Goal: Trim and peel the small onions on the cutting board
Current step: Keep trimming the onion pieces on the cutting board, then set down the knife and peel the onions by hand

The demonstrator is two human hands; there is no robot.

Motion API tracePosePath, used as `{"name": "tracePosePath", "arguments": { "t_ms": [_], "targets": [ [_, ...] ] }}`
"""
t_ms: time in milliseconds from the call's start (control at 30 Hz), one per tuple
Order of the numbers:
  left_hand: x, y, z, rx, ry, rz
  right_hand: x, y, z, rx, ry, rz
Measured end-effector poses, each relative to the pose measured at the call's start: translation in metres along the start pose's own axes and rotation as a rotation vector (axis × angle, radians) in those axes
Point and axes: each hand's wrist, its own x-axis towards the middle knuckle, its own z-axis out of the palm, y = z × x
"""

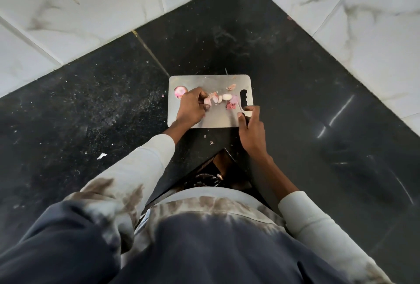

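Left hand (191, 106) clamped on small onion (207, 101) over cutting board (204, 120); right hand (251, 129) gripping knife (239, 106) nearby.

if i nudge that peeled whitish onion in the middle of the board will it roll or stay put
The peeled onion looks rounded and smooth, so it would probably roll or skid. The cutting board looks like smooth metal, giving little grip. Peel scraps beside it might stop it early.
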Motion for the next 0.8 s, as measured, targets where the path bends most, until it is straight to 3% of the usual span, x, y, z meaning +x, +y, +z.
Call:
{"name": "tracePosePath", "arguments": {
  "t_ms": [233, 633, 800],
  "targets": [
    [0.001, 0.005, -0.004, 0.028, -0.012, 0.018, 0.03, 0.02, -0.031, -0.051, 0.285, 0.144],
    [0.003, 0.013, -0.005, 0.03, -0.05, 0.049, 0.054, 0.037, -0.039, -0.161, 0.356, 0.216],
    [0.003, 0.012, -0.009, 0.014, -0.061, 0.083, 0.051, 0.03, -0.034, -0.316, 0.385, 0.25]
  ]
}}
